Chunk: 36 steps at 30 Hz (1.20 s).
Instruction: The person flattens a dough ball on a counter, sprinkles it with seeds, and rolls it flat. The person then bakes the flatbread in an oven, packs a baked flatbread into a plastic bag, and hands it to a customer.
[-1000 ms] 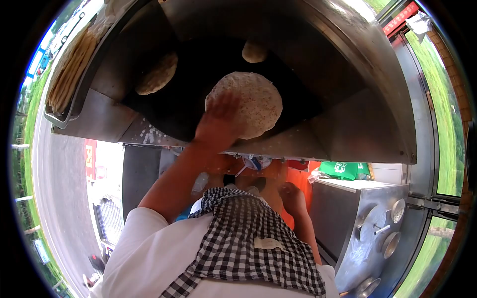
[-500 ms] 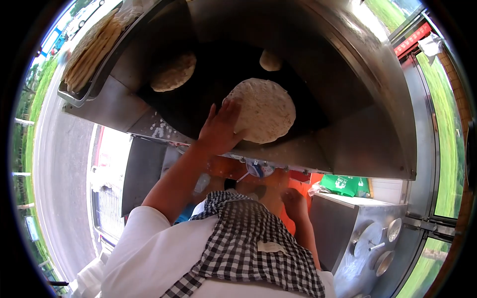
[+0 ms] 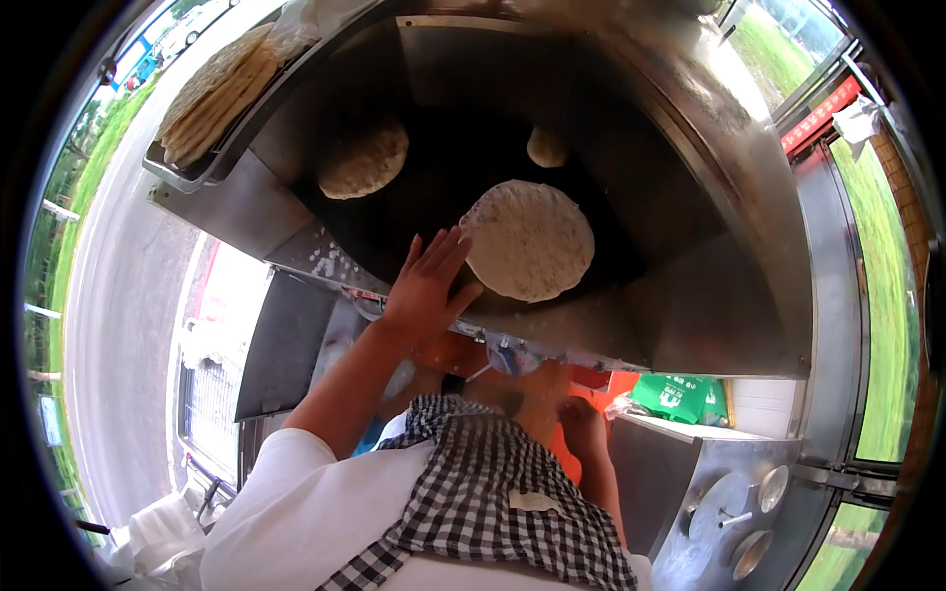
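Observation:
A large round flatbread (image 3: 532, 241) lies on the dark griddle (image 3: 434, 128) in front of me. My left hand (image 3: 426, 281) is open beside its left edge, palm down with fingers stretched out, the fingertips right at the rim. A second, smaller bread (image 3: 365, 163) rests further back on the left of the griddle. Behind the large flatbread sits a small round dough piece (image 3: 547, 148). Low by my body, my right hand (image 3: 583, 424) is curled into a fist, with nothing sticking out of it.
Flat breads (image 3: 217, 94) are stacked in a metal tray (image 3: 192, 177) at the back left. A raised metal wall (image 3: 759, 246) surrounds the griddle. To my right stands a steel cabinet (image 3: 680, 473) with round fittings, and a green bag (image 3: 680, 397) on top.
My left hand has drawn back leftward off the large flatbread, which it was touching. My right hand stays low in a fist. The whole view has shifted slightly.

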Available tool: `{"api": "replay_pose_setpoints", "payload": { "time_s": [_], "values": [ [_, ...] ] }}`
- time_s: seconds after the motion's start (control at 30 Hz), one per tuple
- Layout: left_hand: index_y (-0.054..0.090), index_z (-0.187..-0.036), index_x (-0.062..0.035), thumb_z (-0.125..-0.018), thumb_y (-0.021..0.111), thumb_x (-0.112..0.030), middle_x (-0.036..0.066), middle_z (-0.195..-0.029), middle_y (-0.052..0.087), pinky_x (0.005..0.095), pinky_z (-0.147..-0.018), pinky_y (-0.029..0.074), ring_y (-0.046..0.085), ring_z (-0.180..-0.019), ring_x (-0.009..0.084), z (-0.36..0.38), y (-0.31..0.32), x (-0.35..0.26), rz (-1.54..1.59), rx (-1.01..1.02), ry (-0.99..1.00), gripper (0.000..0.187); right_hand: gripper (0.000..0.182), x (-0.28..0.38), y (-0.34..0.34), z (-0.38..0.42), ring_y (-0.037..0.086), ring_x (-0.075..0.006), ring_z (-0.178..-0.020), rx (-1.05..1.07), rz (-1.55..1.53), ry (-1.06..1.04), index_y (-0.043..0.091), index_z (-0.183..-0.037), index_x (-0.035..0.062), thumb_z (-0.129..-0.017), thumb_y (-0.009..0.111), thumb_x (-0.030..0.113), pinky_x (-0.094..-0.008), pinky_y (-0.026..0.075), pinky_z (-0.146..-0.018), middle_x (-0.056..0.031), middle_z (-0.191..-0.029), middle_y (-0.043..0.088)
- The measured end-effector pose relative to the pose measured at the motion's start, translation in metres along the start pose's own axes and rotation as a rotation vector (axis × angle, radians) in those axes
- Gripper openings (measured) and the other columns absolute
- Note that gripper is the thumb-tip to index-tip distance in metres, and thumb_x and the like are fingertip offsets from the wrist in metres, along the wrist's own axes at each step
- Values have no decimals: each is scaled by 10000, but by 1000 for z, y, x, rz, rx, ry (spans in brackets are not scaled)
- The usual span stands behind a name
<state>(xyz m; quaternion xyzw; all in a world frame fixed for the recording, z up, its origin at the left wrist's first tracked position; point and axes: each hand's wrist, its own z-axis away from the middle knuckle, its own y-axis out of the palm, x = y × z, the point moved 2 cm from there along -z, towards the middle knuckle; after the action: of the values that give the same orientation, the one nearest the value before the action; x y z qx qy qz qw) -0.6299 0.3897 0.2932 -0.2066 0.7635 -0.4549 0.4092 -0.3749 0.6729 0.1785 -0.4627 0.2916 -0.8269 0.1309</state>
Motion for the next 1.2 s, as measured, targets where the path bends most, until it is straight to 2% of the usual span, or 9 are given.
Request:
{"api": "replay_pose_setpoints", "payload": {
  "time_s": [0.17,0.27,0.37,0.57,0.67,0.77,0.87,1.07,1.2],
  "values": [
    [502,-1511,-27,-944,719,-334,203,-1621,432,573,-1269,220,355,-1534,383,15,-8,0,-27,-14,-42,681,265,-12,-2,-8,757,-244,-894,5,6,-54,737,-1079,57,-964,683,290,-368,572,-800,-135,-926,771],
    [515,-1497,-19,-942,722,-323,203,-1608,449,574,-1269,224,364,-1529,379,24,-9,-1,-18,-50,-49,666,247,-26,-2,-16,755,-278,-902,39,30,-69,743,-1079,77,-954,680,280,-391,573,-789,-150,-933,765],
    [570,-1445,-28,-944,717,-351,189,-1579,487,572,-1257,258,419,-1495,373,33,-11,-5,-18,-123,-48,614,226,-26,-7,-17,749,-321,-903,16,96,-213,747,-1064,80,-943,672,256,-417,574,-781,-169,-940,757],
    [589,-1423,-28,-931,731,-309,183,-1544,530,569,-1245,289,452,-1473,374,46,-21,-27,25,-178,-78,584,181,-44,-12,-27,745,-349,-923,70,81,-149,753,-1034,79,-919,686,202,-433,579,-789,-181,-954,751],
    [570,-1437,-21,-915,758,-253,204,-1547,519,566,-1249,287,444,-1481,377,53,-19,-33,49,-194,-71,601,180,-43,-18,-27,749,-343,-918,86,51,-191,753,-1056,84,-911,701,177,-424,585,-784,-180,-956,753],
    [587,-1426,-40,-917,747,-282,172,-1536,540,558,-1239,308,472,-1461,355,60,-14,-33,49,-205,-58,586,188,-38,-30,-23,753,-330,-910,41,2,-233,746,-1073,74,-915,711,171,-413,590,-778,-177,-961,756],
    [583,-1428,-38,-918,745,-272,171,-1529,546,557,-1237,314,476,-1457,352,60,-20,-35,71,-215,-33,584,193,-39,-34,-18,763,-308,-875,-59,101,-302,740,-1079,69,-920,718,176,-398,595,-760,-162,-927,762],
    [585,-1421,-26,-913,748,-238,174,-1515,558,548,-1228,335,495,-1439,357,55,-40,-25,140,-264,49,574,127,-45,-19,-2,776,-240,-784,-68,44,-219,727,-1003,71,-939,700,177,-362,597,-718,-134,-870,775],
    [591,-1412,-16,-908,750,-222,180,-1491,578,537,-1215,360,525,-1408,361,67,-50,-9,173,-316,77,568,120,-28,-6,20,776,-211,-784,-67,95,-246,712,-1025,71,-952,670,156,-345,599,-720,-121,-879,779]
  ]
}}
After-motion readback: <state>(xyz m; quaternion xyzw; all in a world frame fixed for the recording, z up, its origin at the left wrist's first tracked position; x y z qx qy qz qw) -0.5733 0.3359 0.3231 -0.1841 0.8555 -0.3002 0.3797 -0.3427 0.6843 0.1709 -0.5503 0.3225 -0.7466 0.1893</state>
